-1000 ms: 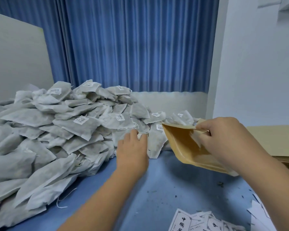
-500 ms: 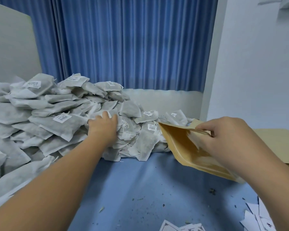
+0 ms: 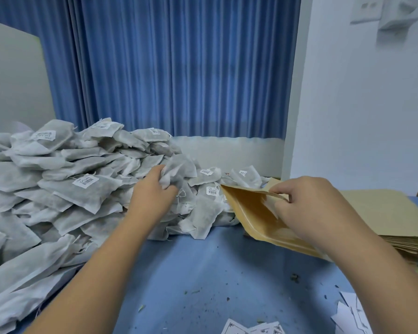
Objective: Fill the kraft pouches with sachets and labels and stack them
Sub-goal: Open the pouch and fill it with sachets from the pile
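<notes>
Head view: left hand [image 3: 155, 192] fingers curled, clutching bunched sachet [image 3: 180, 171] at right end of sachet heap [image 3: 58, 189] on blue worktop [image 3: 215, 273]. Right hand [image 3: 311, 208] pinching upper lip of kraft pouch [image 3: 246, 210]; mouth held open, facing heap; pouch tilted, just beside heap. Flat pouch stack [image 3: 391, 213] behind right hand. Paper labels [image 3: 251, 330] at near edge.

Blue pleated curtain [image 3: 179, 68] hanging across the far side. White wall [image 3: 360, 104] standing at right, with a pale plate [image 3: 367, 8] sitting high on it. Pale board [image 3: 12, 80] standing at far left. Low white panel [image 3: 239, 153] running under the curtain. Blue counter [image 3: 203, 273] carrying dark crumbs [image 3: 294, 277], scattered near and right.
</notes>
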`<state>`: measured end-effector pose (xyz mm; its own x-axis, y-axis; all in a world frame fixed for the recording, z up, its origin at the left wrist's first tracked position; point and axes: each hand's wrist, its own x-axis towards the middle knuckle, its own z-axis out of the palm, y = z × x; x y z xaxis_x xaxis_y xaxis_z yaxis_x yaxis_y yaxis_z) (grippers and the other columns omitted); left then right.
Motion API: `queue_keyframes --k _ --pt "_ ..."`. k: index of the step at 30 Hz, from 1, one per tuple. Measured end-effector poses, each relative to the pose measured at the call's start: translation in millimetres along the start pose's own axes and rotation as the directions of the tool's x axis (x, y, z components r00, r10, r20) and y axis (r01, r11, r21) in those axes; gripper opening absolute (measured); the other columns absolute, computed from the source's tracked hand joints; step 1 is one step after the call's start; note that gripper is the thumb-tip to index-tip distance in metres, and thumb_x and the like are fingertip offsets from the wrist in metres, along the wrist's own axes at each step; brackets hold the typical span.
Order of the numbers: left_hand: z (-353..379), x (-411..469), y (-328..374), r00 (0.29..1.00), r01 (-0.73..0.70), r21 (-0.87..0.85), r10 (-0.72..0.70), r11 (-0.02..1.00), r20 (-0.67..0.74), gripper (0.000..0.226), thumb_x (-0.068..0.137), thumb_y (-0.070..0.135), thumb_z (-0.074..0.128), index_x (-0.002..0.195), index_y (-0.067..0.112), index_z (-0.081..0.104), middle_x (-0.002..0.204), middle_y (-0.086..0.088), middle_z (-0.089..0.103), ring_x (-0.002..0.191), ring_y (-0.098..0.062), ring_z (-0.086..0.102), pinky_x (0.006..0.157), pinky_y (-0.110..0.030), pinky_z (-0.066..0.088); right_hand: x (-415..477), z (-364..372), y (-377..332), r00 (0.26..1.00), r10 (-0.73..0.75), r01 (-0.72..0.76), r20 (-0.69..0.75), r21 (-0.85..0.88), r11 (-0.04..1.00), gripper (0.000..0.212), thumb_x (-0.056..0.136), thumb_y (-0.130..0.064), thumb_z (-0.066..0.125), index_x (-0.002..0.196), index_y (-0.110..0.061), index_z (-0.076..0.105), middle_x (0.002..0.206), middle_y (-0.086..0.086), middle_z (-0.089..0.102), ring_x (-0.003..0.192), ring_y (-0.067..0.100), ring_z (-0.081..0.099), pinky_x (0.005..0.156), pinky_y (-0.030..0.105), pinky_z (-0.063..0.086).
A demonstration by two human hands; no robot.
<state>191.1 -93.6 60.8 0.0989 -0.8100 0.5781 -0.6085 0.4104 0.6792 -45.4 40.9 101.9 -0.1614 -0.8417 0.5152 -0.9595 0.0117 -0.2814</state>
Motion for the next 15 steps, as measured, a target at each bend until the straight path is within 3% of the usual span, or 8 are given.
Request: queue_keyframes --k 2,6,9,12,14,15 --pt "-7.1 -9.4 24.9 0.999 0.011 -0.134 -0.007 0.991 0.037 0.011 0.078 0.013 0.060 0.072 0.019 0.053 0.058 0.011 0.051 0.059 -0.014 0.047 0.053 -0.027 0.034 0.7 -0.9 1.4 1.000 0.015 -0.015 -0.009 0.025 1.000 0.018 0.080 -0.017 0.054 0.087 -0.022 0.071 0.059 0.003 0.056 0.062 0.024 0.055 0.052 0.031 0.046" --pt "-29.3 -22.5 73.1 0.942 -0.074 -0.308 0.168 0.948 0.291 0.008 0.077 0.012 0.064 0.080 0.018 0.068 0.072 -0.014 0.062 0.065 -0.015 0.056 0.062 -0.030 0.043 4.4 -1.0 8.9 0.999 0.030 -0.029 -0.022 0.062 0.998 0.020 0.079 -0.022 0.057 0.087 -0.032 0.072 0.058 -0.004 0.055 0.064 0.019 0.055 0.049 0.027 0.042" --pt "-38.2 -38.8 98.3 0.887 -0.225 -0.416 0.362 0.881 0.287 0.019 0.078 0.014 0.065 0.094 0.022 0.071 0.086 -0.011 0.068 0.071 -0.010 0.060 0.063 -0.028 0.049 6.0 -2.0 14.5 0.999 0.046 -0.046 0.003 0.094 0.994 0.030 0.078 -0.021 0.054 0.098 -0.036 0.071 0.061 -0.010 0.046 0.068 0.018 0.052 0.050 0.024 0.033" --pt "-29.4 -54.8 111.3 0.764 -0.446 -0.304 0.535 0.842 0.361 0.041 0.079 0.008 0.065 0.111 0.033 0.071 0.087 0.008 0.071 0.078 0.003 0.061 0.070 -0.015 0.047 6.3 -6.1 18.9 0.998 0.064 -0.068 0.029 0.193 0.979 0.023 0.078 -0.017 0.053 0.074 -0.035 0.068 0.058 -0.007 0.048 0.063 0.020 0.050 0.049 0.025 0.032" --pt "-20.1 -58.5 115.3 0.686 -0.537 -0.174 0.548 0.825 0.479 0.045 0.077 0.010 0.061 0.113 0.036 0.070 0.086 0.007 0.069 0.079 -0.004 0.061 0.072 -0.023 0.051 6.3 -8.3 21.8 0.996 0.053 -0.067 0.065 0.237 0.969 0.029 0.077 -0.014 0.053 0.060 -0.033 0.066 0.053 -0.003 0.050 0.057 0.020 0.047 0.048 0.025 0.032" --pt "-17.3 -59.3 116.6 0.656 -0.551 -0.139 0.529 0.823 0.538 0.045 0.076 0.009 0.060 0.110 0.037 0.070 0.086 0.005 0.068 0.079 -0.009 0.061 0.071 -0.029 0.053 6.1 -8.6 23.0 0.995 0.061 -0.080 0.082 0.254 0.964 0.029 0.077 -0.014 0.053 0.064 -0.034 0.069 0.051 -0.005 0.052 0.055 0.018 0.046 0.048 0.024 0.033"
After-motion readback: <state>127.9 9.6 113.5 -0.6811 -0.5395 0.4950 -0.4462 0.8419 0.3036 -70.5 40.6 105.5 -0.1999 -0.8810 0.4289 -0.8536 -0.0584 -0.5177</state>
